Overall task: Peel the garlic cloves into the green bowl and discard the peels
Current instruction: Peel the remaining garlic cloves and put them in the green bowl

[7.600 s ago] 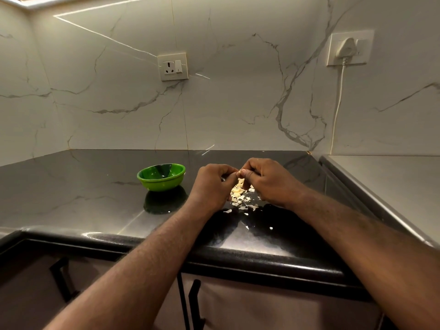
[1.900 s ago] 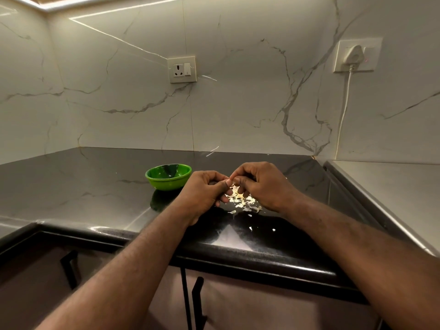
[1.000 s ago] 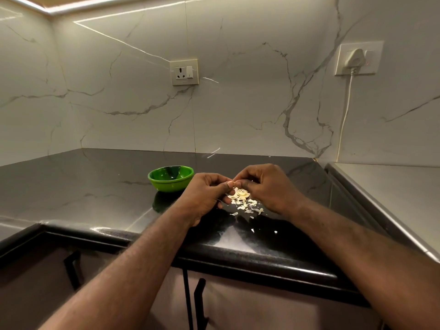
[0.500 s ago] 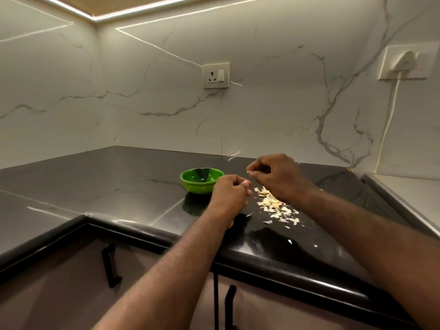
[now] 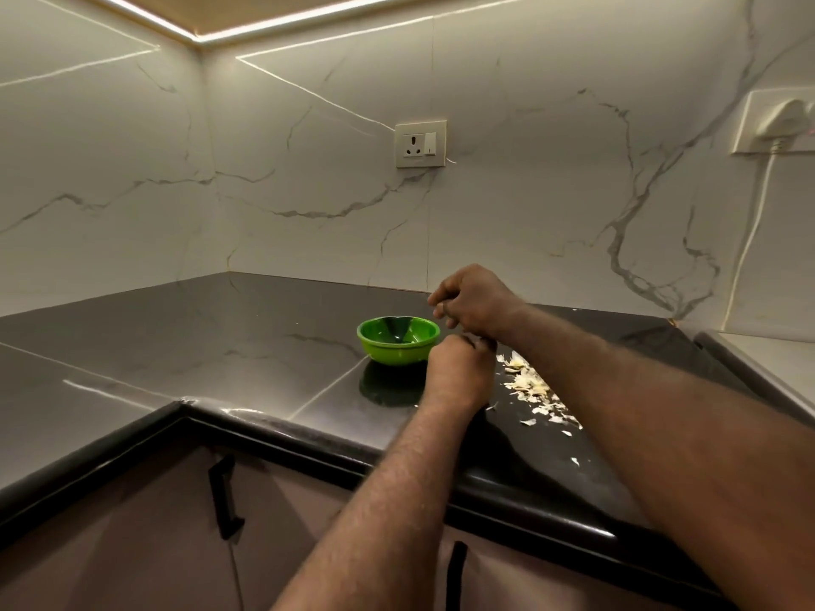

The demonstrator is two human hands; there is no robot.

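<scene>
The small round green bowl (image 5: 398, 341) sits on the glossy black stone counter (image 5: 220, 341), not far from the corner. The right hand (image 5: 475, 302) hovers by the bowl's right rim with its fingers curled in. I can't tell whether they pinch a clove. The left hand (image 5: 458, 373) is bunched just below it, close to the bowl, and what it holds is hidden. A heap of pale papery garlic peels (image 5: 529, 383) lies on the counter to the right of the hands.

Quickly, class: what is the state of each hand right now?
Left hand: fingers curled, contents hidden, cannot tell.
Right hand: curled by the green bowl, cannot tell.
</scene>
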